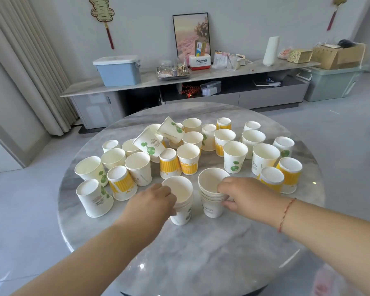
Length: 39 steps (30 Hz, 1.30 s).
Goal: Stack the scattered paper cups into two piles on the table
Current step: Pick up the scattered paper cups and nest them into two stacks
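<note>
Two short piles of nested paper cups stand upright near the middle of the round marble table (pixel 201 248). My left hand (pixel 152 201) grips the left pile (pixel 181 201) by its rim and side. My right hand (pixel 244 195) holds the right pile (pixel 212 189), thumb over the rim and fingers on its side. Behind them, several loose cups are scattered: white ones with green prints (pixel 235 157) and yellow-banded ones (pixel 169 163). Some stand upside down (pixel 94 197), and two lie tilted on top of others (pixel 150 143).
Beyond the table stands a low grey sideboard (pixel 150 82) with a blue box (pixel 118 70), a tray, a framed picture and cartons. Curtains hang at the left. Grey floor surrounds the table.
</note>
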Each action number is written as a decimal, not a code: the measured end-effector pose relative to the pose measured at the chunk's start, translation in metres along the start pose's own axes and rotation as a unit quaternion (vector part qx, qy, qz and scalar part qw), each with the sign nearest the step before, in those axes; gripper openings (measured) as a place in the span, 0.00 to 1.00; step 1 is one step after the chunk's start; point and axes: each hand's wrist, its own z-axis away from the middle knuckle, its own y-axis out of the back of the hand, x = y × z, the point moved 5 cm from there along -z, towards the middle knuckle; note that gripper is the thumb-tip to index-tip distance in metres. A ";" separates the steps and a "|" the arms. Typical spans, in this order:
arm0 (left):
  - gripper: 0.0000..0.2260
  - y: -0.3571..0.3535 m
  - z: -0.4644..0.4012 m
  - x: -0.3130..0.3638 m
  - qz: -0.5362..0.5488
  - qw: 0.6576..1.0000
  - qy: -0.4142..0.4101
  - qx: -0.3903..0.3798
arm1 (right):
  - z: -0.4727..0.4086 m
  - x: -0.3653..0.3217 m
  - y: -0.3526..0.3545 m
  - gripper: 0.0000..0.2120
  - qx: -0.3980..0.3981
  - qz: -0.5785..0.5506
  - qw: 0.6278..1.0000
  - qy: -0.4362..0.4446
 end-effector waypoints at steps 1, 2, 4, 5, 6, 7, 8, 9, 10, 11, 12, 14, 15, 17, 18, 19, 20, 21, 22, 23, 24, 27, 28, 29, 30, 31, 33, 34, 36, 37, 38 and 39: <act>0.16 0.002 -0.002 -0.001 0.009 1.000 0.010 0.000 | 0.000 0.000 0.005 0.16 0.000 0.001 1.000 -0.009; 0.16 0.008 -0.003 -0.002 0.021 0.999 0.034 0.008 | 0.001 0.002 0.013 0.20 0.014 0.004 1.000 -0.021; 0.20 0.028 -0.007 -0.015 0.063 0.988 0.127 0.068 | 0.004 0.010 0.040 0.23 0.090 -0.021 0.994 -0.060; 0.19 0.037 -0.012 -0.033 0.105 0.972 0.189 0.094 | -0.001 0.019 0.055 0.21 0.139 -0.054 0.985 -0.081; 0.17 0.041 -0.016 -0.050 0.153 0.952 0.238 0.115 | -0.006 0.029 0.067 0.19 0.183 -0.084 0.974 -0.102; 0.17 0.040 -0.023 -0.068 0.190 0.933 0.275 0.134 | -0.016 0.042 0.073 0.17 0.208 -0.102 0.965 -0.124; 0.17 0.035 -0.030 -0.087 0.214 0.918 0.299 0.146 | -0.027 0.057 0.074 0.15 0.213 -0.116 0.959 -0.144; 0.19 0.028 -0.039 -0.105 0.233 0.908 0.317 0.146 | -0.039 0.070 0.070 0.13 0.200 -0.134 0.956 -0.164; 0.21 0.019 -0.047 -0.120 0.256 0.896 0.338 0.130 | -0.048 0.080 0.061 0.13 0.175 -0.155 0.954 -0.186; 0.24 0.009 -0.054 -0.132 0.292 0.879 0.361 0.110 | -0.055 0.089 0.049 0.14 0.141 -0.173 0.953 -0.206; 0.25 -0.002 -0.061 -0.141 0.335 0.856 0.382 0.095 | -0.060 0.095 0.038 0.16 0.109 -0.188 0.951 -0.220; 0.26 -0.014 -0.073 -0.152 0.396 0.815 0.417 0.078 | -0.066 0.099 0.021 0.19 0.059 -0.201 0.950 -0.233; 0.26 -0.018 -0.078 -0.156 0.412 0.803 0.425 0.072 | -0.068 0.100 0.015 0.20 0.045 -0.200 0.950 -0.235; 0.23 -0.024 -0.088 -0.159 0.410 0.802 0.429 0.070 | -0.073 0.103 0.008 0.20 0.020 -0.167 0.955 -0.245; 0.21 -0.026 -0.091 -0.159 0.391 0.811 0.428 0.069 | -0.075 0.104 0.005 0.19 0.010 -0.145 0.958 -0.247; 0.17 -0.029 -0.094 -0.159 0.368 0.824 0.425 0.065 | -0.077 0.105 0.002 0.18 0.005 -0.128 0.961 -0.246; 0.13 -0.032 -0.096 -0.160 0.348 0.835 0.422 0.061 | -0.078 0.105 0.000 0.16 0.005 -0.117 0.963 -0.244; 0.09 -0.033 -0.095 -0.160 0.336 0.839 0.424 0.060 | -0.078 0.104 0.000 0.14 0.010 -0.112 0.964 -0.242; 0.08 -0.032 -0.094 -0.160 0.331 0.839 0.427 0.066 | -0.077 0.102 0.002 0.11 0.022 -0.110 0.964 -0.239; 0.08 -0.028 -0.092 -0.161 0.329 0.838 0.428 0.079 | -0.076 0.099 0.008 0.09 0.042 -0.109 0.965 -0.236; 0.09 -0.021 -0.092 -0.161 0.325 0.839 0.424 0.102 | -0.073 0.095 0.018 0.08 0.072 -0.105 0.965 -0.230; 0.10 0.028 -0.081 -0.150 0.291 0.852 0.385 0.204 | -0.053 0.077 0.062 0.06 0.212 -0.096 0.955 -0.185; 0.09 0.047 -0.074 -0.142 0.271 0.861 0.360 0.237 | -0.042 0.068 0.076 0.06 0.259 -0.121 0.945 -0.158; 0.08 0.064 -0.063 -0.131 0.258 0.869 0.332 0.259 | -0.031 0.058 0.087 0.05 0.289 -0.175 0.932 -0.131; 0.07 0.078 -0.052 -0.119 0.253 0.879 0.302 0.267 | -0.021 0.048 0.094 0.05 0.294 -0.239 0.920 -0.103; 0.06 0.088 -0.040 -0.105 0.253 0.891 0.268 0.265 | -0.012 0.036 0.097 0.05 0.276 -0.288 0.914 -0.080; 0.05 0.097 -0.021 -0.079 0.246 0.917 0.196 0.246 | -0.001 0.017 0.096 0.05 0.238 -0.287 0.927 -0.031; 0.06 0.095 -0.014 -0.069 0.242 0.927 0.168 0.233 | 0.001 0.012 0.093 0.04 0.230 -0.248 0.941 -0.012; 0.08 0.085 -0.004 -0.054 0.239 0.939 0.127 0.211 | 0.005 0.005 0.087 0.04 0.218 -0.173 0.960 0.007; 0.09 0.078 0.000 -0.047 0.244 0.942 0.113 0.201 | 0.005 0.004 0.083 0.05 0.210 -0.160 0.965 0.013; 0.09 0.072 0.002 -0.042 0.252 0.943 0.101 0.195 | 0.006 0.004 0.079 0.05 0.203 -0.159 0.966 0.015; 0.09 0.066 0.004 -0.038 0.259 0.943 0.091 0.189 | 0.006 0.004 0.077 0.05 0.199 -0.156 0.967 0.012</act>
